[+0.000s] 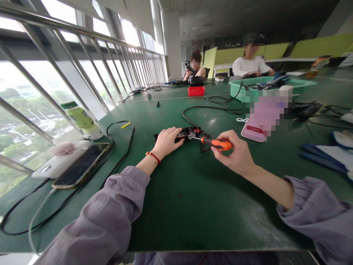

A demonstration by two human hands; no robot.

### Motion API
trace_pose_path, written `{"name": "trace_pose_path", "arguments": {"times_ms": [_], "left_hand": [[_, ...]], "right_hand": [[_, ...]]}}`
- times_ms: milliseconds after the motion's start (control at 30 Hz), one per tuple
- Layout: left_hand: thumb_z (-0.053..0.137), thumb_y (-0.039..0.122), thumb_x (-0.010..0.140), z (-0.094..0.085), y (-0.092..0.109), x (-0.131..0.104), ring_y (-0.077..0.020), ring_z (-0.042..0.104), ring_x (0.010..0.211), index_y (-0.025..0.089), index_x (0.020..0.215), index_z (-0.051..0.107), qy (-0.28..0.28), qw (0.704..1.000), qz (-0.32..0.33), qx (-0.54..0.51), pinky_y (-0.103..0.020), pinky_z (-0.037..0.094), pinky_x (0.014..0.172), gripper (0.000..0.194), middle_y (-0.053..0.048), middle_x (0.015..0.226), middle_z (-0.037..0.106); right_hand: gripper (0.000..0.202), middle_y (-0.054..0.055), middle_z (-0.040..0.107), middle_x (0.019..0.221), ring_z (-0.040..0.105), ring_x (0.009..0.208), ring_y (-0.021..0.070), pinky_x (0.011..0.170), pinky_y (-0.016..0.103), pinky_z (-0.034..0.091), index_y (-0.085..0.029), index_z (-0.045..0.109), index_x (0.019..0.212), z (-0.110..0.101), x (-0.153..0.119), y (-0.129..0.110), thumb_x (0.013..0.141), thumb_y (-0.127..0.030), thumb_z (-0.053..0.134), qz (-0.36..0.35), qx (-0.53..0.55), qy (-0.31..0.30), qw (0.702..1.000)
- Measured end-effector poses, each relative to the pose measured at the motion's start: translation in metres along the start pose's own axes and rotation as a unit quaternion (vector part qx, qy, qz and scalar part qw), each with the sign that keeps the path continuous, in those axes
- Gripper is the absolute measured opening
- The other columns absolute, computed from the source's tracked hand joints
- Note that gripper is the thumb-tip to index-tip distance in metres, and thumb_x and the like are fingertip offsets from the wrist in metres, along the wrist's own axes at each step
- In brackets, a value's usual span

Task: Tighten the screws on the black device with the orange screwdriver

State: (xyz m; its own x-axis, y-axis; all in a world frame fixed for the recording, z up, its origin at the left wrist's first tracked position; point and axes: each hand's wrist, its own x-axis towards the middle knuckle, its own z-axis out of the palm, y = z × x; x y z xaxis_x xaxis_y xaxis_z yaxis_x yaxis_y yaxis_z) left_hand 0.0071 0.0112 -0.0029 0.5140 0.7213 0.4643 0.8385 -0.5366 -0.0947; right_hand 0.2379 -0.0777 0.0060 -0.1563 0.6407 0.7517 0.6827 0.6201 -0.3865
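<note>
My right hand (234, 152) is closed around the orange and black handle of a screwdriver (222, 144). Its thin metal shaft points left, and the tip meets a small black device (190, 131) with exposed inner parts and wires. Fingers of my left hand (169, 141) wrap over the left part of this device and press it against the green table (176, 206). A black cable (190, 109) runs from the device toward the back right. Much of the device is hidden under my left hand, so its exact kind does not show.
On the left lie a dark phone (82, 165), a white case-like object (49, 167) and a green-capped bottle (82, 119). A pink phone case (255, 127), gloves (331, 154) and a teal basket (239, 92) are on the right. A red box (196, 91) and two people are farther back.
</note>
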Motion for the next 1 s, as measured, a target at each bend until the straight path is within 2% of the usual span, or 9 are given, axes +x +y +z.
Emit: {"name": "trace_pose_path", "arguments": {"times_ms": [167, 200, 300, 400, 567, 633, 733, 800, 1000], "left_hand": [[0.045, 0.038, 0.083, -0.0012, 0.0006, 0.0003, -0.0209, 0.056, 0.089, 0.020, 0.114, 0.050, -0.005, 1.000, 0.001, 0.003, -0.032, 0.041, 0.078, 0.036, -0.006, 0.097, 0.060], [0.045, 0.038, 0.083, -0.0012, 0.0006, 0.0003, -0.0209, 0.056, 0.089, 0.020, 0.114, 0.050, -0.004, 1.000, 0.000, 0.004, -0.032, 0.041, 0.078, 0.036, -0.006, 0.097, 0.060], [0.045, 0.038, 0.083, -0.0006, 0.0001, 0.0003, -0.0211, 0.056, 0.090, 0.019, 0.114, 0.049, -0.001, 1.000, 0.003, 0.005, -0.032, 0.041, 0.078, 0.037, -0.006, 0.098, 0.060], [0.045, 0.038, 0.083, -0.0001, -0.0003, 0.0002, -0.0210, 0.056, 0.090, 0.018, 0.114, 0.049, -0.002, 1.000, 0.006, 0.008, -0.032, 0.041, 0.078, 0.037, -0.005, 0.098, 0.060], [0.045, 0.038, 0.083, -0.0003, 0.0000, 0.0002, -0.0206, 0.056, 0.090, 0.019, 0.115, 0.049, -0.002, 1.000, 0.003, 0.005, -0.032, 0.041, 0.079, 0.037, -0.005, 0.099, 0.060], [0.045, 0.038, 0.083, -0.0004, 0.0001, 0.0002, -0.0208, 0.056, 0.089, 0.019, 0.115, 0.049, -0.002, 1.000, 0.004, 0.006, -0.032, 0.041, 0.078, 0.037, -0.006, 0.099, 0.060], [0.045, 0.038, 0.083, -0.0005, -0.0001, 0.0002, -0.0209, 0.056, 0.089, 0.019, 0.115, 0.049, -0.004, 1.000, 0.004, 0.007, -0.032, 0.041, 0.078, 0.037, -0.006, 0.098, 0.060], [0.045, 0.037, 0.083, -0.0007, -0.0001, 0.0002, -0.0209, 0.056, 0.090, 0.019, 0.115, 0.049, -0.005, 1.000, 0.004, 0.005, -0.032, 0.041, 0.078, 0.037, -0.005, 0.098, 0.060], [0.045, 0.037, 0.083, -0.0011, 0.0005, 0.0003, -0.0214, 0.055, 0.091, 0.020, 0.115, 0.049, -0.008, 1.000, -0.001, -0.005, -0.033, 0.040, 0.078, 0.037, -0.006, 0.099, 0.059]], "right_hand": [[0.031, -0.005, 0.039, 0.047, 0.040, 0.045, 0.0103, 0.048, 0.024, 0.031, -0.022, 0.035, 0.055, 0.0003, -0.0005, 0.0002, 0.071, -0.039, 0.055, -0.007, -0.064, -0.039, 0.997], [0.030, -0.005, 0.039, 0.047, 0.040, 0.045, 0.0101, 0.047, 0.024, 0.031, -0.022, 0.035, 0.056, 0.0003, -0.0004, 0.0001, 0.072, -0.039, 0.055, 0.001, -0.059, -0.035, 0.998], [0.018, -0.003, 0.053, 0.060, 0.048, 0.050, 0.0109, 0.050, 0.023, 0.036, -0.022, 0.044, 0.070, 0.0000, -0.0002, 0.0004, 0.071, -0.034, 0.057, 0.016, -0.010, -0.012, 1.000], [0.018, -0.001, 0.057, 0.067, 0.052, 0.054, 0.0120, 0.053, 0.024, 0.039, -0.022, 0.045, 0.079, 0.0003, -0.0004, 0.0010, 0.070, -0.032, 0.058, 0.010, 0.001, -0.002, 1.000], [0.032, -0.005, 0.038, 0.047, 0.040, 0.044, 0.0107, 0.048, 0.025, 0.030, -0.021, 0.035, 0.055, 0.0008, -0.0002, 0.0009, 0.072, -0.039, 0.056, -0.001, -0.065, -0.037, 0.997], [0.029, -0.004, 0.042, 0.049, 0.041, 0.045, 0.0102, 0.048, 0.025, 0.031, -0.021, 0.037, 0.056, 0.0004, 0.0002, 0.0005, 0.072, -0.037, 0.056, 0.009, -0.051, -0.031, 0.998], [0.016, -0.002, 0.054, 0.062, 0.049, 0.051, 0.0108, 0.052, 0.024, 0.037, -0.021, 0.045, 0.070, -0.0001, 0.0005, 0.0000, 0.071, -0.032, 0.057, 0.022, 0.002, -0.008, 1.000], [0.017, -0.001, 0.057, 0.067, 0.052, 0.054, 0.0115, 0.053, 0.024, 0.039, -0.021, 0.046, 0.076, 0.0003, 0.0002, -0.0001, 0.069, -0.031, 0.059, 0.022, 0.015, 0.000, 1.000], [0.032, -0.005, 0.037, 0.045, 0.038, 0.043, 0.0099, 0.047, 0.024, 0.029, -0.021, 0.036, 0.053, 0.0011, -0.0003, 0.0005, 0.072, -0.039, 0.054, 0.021, -0.061, -0.028, 0.998]]}}
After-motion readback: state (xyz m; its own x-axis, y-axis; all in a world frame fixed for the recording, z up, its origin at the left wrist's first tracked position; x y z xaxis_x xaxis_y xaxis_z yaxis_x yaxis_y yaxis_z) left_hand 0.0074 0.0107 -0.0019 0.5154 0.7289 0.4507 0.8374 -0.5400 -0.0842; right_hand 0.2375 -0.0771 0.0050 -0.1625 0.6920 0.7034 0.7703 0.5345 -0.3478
